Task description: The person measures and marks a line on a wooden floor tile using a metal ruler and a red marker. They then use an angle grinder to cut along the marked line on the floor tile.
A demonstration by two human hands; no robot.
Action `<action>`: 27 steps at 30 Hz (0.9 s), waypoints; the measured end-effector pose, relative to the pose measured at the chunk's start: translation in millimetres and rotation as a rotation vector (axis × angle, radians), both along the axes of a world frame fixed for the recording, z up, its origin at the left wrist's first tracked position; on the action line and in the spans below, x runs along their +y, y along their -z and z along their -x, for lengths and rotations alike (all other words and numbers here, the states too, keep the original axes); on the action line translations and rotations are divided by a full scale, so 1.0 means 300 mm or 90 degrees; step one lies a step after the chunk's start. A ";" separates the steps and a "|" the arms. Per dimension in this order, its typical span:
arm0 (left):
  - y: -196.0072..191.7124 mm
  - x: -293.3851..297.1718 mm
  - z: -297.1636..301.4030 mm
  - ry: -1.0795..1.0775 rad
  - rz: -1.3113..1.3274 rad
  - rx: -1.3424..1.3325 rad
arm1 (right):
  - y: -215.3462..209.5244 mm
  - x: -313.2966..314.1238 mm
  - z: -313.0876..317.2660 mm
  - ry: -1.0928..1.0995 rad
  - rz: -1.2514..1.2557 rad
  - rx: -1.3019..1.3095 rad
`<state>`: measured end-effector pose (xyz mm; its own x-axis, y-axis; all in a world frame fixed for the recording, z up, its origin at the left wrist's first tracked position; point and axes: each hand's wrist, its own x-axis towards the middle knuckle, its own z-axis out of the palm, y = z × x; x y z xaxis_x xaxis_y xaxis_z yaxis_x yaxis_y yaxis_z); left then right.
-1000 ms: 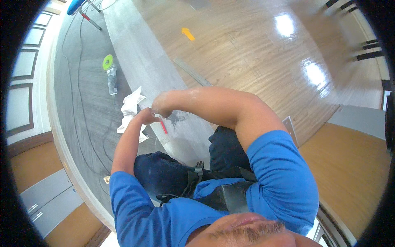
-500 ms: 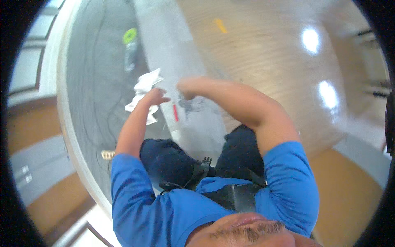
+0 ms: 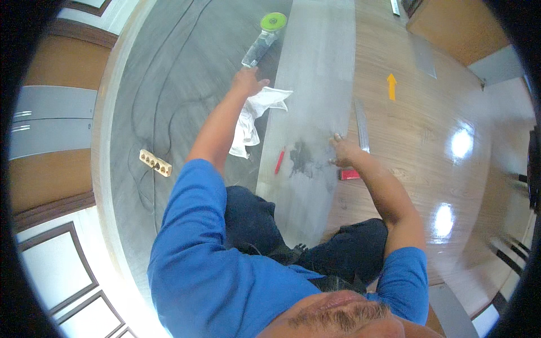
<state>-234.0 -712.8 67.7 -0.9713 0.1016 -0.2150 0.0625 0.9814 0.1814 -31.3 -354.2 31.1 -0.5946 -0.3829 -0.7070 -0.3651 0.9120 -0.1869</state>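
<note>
My left hand [image 3: 248,82] reaches to the rear end of an angle grinder [image 3: 259,48] with a bright green disc. Its thumb stands apart from the fingers, and I cannot tell whether the fingertips touch the tool. Just below that hand lies a crumpled white cloth or paper [image 3: 246,127]. Fingers spread, my right hand [image 3: 341,150] is over the right edge of a light grey strip [image 3: 315,62]. Beside it are a red block-like object [image 3: 349,174], partly behind my wrist, and a flat metal straightedge [image 3: 362,127]. A red pencil-like stick [image 3: 280,161] lies on the strip near dark dust [image 3: 301,158].
A beige power strip [image 3: 155,163] and loose black cords [image 3: 133,101] lie on the dark grey floor at left. Wood-look flooring [image 3: 406,146] spreads to the right, with a yellow arrow [image 3: 391,87] on it. Cabinets [image 3: 53,118] line the left wall.
My view has turned and shifted. My left hand has gone from beside the white cloth to the grinder's rear end. My right hand has moved away from my left toward the strip's right edge.
</note>
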 end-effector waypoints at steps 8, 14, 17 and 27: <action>0.228 -0.023 0.332 -0.102 -0.100 0.105 | 0.001 -0.093 -0.003 0.114 -0.068 -0.116; 0.360 -0.131 0.525 -0.171 -0.093 0.002 | 0.031 -0.086 0.015 0.086 -0.034 -0.092; 0.374 -0.005 0.514 -0.142 -0.173 -0.120 | 0.019 -0.082 -0.025 0.122 -0.063 -0.114; 0.330 0.093 0.380 -0.357 -0.820 -0.337 | 0.057 -0.114 -0.085 0.085 -0.090 -0.019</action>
<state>-347.9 -684.8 -31.3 -0.7874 0.1413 -0.6000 -0.6049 0.0098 0.7962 -5.7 -388.5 14.1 -0.6110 -0.1978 -0.7665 -0.2360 0.9698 -0.0621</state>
